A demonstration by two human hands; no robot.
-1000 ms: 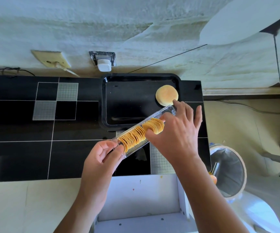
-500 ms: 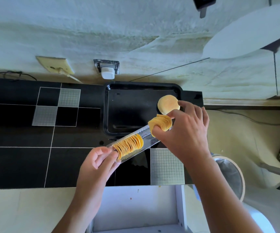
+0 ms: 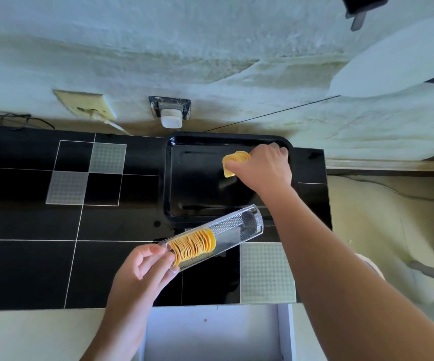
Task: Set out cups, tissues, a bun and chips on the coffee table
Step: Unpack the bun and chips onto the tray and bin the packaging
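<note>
My right hand [image 3: 261, 166] has left the sleeve [image 3: 214, 237] and moved out over the tray [image 3: 167, 178], carrying a short stack of chips [image 3: 234, 162] that half a second ago it was only just lifting clear of the sleeve's open end. The fingers are clamped round that stack, above the far right corner of the tray, and they now cover the spot where the bun showed before, so I cannot tell where the bun lies. My left hand [image 3: 143, 267] keeps its pinch on the near end of the sleeve, thumb and fingertips closed on the clear plastic, holding it tilted just off the tray's near edge. The far half of the sleeve has emptied: ribbed transparent walls with nothing inside, while the remaining chips [image 3: 192, 247] sit packed on edge at the near end, thin curved yellow discs. The tray is a glossy black rectangle with rounded corners and a raised rim. It rests on the table [image 3: 28, 225], a shiny black top crossed by thin white lines, with dotted grey squares set left of the tray and below it. Behind the tray, on the rough pale wall [image 3: 210, 48], there is a socket [image 3: 170, 110] with a white plug.
</note>
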